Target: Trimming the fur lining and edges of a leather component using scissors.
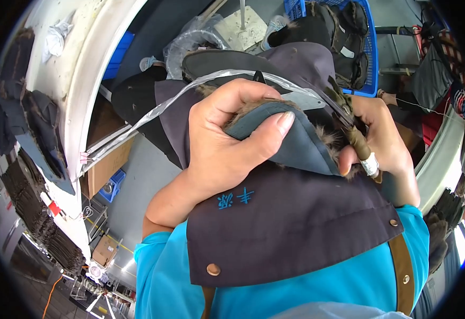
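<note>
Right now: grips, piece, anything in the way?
Left grip on fur-edged grey piece. Right grip holds brown-handled tool near piece's edge. Plastic band arcs beyond left grip.

Between our left hand (227,135) and right hand (384,133) we have the fur piece (301,146). From it, we see a basket (373,64) with pieces (354,21) inside at one o'clock and a table (86,64) at ten o'clock

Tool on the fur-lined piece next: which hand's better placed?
Likely right: the right hand holds the wrapped-handle tool beside the fur-lined piece; the left hand is gripping that piece, thumb on its blue-grey face.
</note>
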`<state>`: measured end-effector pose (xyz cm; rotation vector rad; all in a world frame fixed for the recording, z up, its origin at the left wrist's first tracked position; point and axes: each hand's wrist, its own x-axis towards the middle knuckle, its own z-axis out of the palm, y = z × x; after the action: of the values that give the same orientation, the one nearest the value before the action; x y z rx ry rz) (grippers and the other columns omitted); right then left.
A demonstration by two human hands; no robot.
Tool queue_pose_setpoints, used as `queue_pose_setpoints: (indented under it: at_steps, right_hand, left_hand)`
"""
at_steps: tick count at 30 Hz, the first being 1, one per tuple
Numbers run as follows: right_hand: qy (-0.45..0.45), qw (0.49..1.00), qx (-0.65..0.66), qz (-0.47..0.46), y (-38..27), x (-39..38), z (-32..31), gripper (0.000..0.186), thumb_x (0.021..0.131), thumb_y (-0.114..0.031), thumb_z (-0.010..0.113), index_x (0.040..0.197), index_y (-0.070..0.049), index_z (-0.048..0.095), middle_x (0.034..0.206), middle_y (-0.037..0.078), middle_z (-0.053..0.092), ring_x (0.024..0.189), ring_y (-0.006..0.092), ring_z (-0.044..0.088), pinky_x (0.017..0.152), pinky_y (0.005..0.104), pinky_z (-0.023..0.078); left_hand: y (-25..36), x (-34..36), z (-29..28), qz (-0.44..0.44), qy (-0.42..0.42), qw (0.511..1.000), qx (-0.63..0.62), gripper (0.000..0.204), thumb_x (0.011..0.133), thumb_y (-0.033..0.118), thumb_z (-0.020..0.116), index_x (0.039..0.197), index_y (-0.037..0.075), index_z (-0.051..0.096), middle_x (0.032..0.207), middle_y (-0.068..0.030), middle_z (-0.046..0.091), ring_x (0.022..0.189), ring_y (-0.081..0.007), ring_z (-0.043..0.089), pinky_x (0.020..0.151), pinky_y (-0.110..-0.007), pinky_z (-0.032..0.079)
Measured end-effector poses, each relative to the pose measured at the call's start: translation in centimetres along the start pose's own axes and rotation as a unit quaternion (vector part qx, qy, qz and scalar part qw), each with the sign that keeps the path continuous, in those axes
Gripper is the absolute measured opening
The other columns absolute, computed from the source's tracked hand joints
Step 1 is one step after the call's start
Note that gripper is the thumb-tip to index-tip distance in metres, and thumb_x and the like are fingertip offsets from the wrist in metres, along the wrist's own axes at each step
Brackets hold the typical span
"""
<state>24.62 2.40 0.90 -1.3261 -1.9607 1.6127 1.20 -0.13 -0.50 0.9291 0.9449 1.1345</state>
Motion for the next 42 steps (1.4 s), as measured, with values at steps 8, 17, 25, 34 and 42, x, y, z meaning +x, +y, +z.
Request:
queue_pose_setpoints:
  at_steps: [8, 17, 25, 34, 42]
  right_hand:
    - [0.027, 0.99, -0.082, -0.113, -0.5, 0.0, -0.3, 0.022, 0.066, -0.008, 0.067, 0.081, 0.003, 0.055, 0.061, 0.013, 0.05, 0.053, 0.0187, 0.045, 0.051, 0.03, 0.04]
    - [0.023, 0.985, -0.152, -0.074, -0.9, -0.3, -0.2, 0.021, 0.064, -0.01, 0.063, 0.071, 0.003, 0.048, 0.058, 0.013, 0.041, 0.052, 0.0259, 0.041, 0.048, 0.0326, 0.035]
    - [0.069, 0.96, -0.237, -0.131, -1.1, -0.2, 0.0, 0.027, 0.063, -0.012, 0.069, 0.07, 0.003, 0.047, 0.058, 0.013, 0.041, 0.051, 0.0264, 0.041, 0.047, 0.0331, 0.034]
    - [0.064, 0.98, -0.166, -0.089, -0.6, 0.1, 0.7, 0.025, 0.06, -0.008, 0.07, 0.068, 0.003, 0.049, 0.056, 0.013, 0.042, 0.049, 0.0241, 0.041, 0.046, 0.0324, 0.035]
    - [0.074, 0.98, -0.167, -0.076, 0.0, -0.1, 0.7, 0.025, 0.06, -0.008, 0.072, 0.068, 0.003, 0.05, 0.056, 0.014, 0.045, 0.05, 0.0236, 0.042, 0.046, 0.0309, 0.036]
  left_hand:
    - [-0.2, -0.1, 0.1, 0.021, 0.012, 1.0, 0.01, 0.014, 0.078, 0.003, 0.064, 0.089, -0.001, 0.058, 0.077, -0.0024, 0.062, 0.069, -0.0041, 0.054, 0.062, -0.02, 0.044]
    - [0.0, -0.4, 0.1, 0.03, 0.016, 0.999, -0.009, 0.014, 0.078, 0.003, 0.064, 0.089, -0.001, 0.057, 0.076, -0.0016, 0.061, 0.068, -0.0039, 0.053, 0.062, -0.019, 0.043]
    - [-0.3, -0.5, 0.2, 0.045, 0.014, 0.999, 0.0, 0.015, 0.077, 0.001, 0.064, 0.089, -0.001, 0.057, 0.076, -0.0015, 0.061, 0.068, -0.0038, 0.053, 0.062, -0.019, 0.043]
    - [-0.2, -0.4, 0.2, 0.043, 0.006, 0.999, -0.003, 0.015, 0.077, 0.0, 0.064, 0.09, -0.002, 0.057, 0.077, -0.0024, 0.062, 0.069, -0.0039, 0.054, 0.063, -0.019, 0.044]
    - [-0.3, -0.3, 0.1, 0.03, 0.007, 1.0, -0.004, 0.015, 0.077, 0.001, 0.065, 0.089, -0.002, 0.057, 0.077, -0.0027, 0.062, 0.07, -0.0043, 0.055, 0.063, -0.019, 0.045]
